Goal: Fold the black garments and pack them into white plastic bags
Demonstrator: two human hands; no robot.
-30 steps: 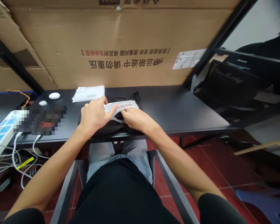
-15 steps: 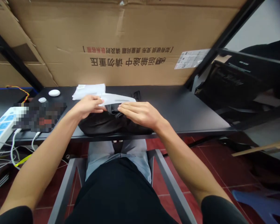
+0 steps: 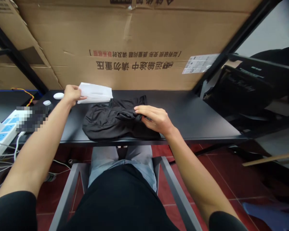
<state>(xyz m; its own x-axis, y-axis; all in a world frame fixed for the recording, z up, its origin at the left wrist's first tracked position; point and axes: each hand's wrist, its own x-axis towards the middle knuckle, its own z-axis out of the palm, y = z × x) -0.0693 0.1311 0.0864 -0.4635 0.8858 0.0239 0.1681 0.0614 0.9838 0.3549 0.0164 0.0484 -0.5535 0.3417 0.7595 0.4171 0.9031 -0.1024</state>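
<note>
A flat white sheet (image 3: 96, 93), perhaps paper or thin packaging, lies at the back left of the black desk. My left hand (image 3: 73, 93) pinches its left edge between thumb and fingers. Crumpled black fabric (image 3: 108, 123) is spread along the desk's front edge, in front of the sheet and to its right. My right hand (image 3: 155, 118) rests on the right part of this fabric, fingers bent with some of the cloth gathered under them.
A white oval case (image 3: 58, 96) and a small white round item (image 3: 47, 103) sit left on the desk (image 3: 195, 118). Farther left is a white power strip (image 3: 2, 136) with cables. A large cardboard panel (image 3: 135, 35) stands behind the desk.
My left hand has moved left and back with the white piece, away from the fabric. My right hand has shifted slightly right on the fabric, which now shows more fully.
</note>
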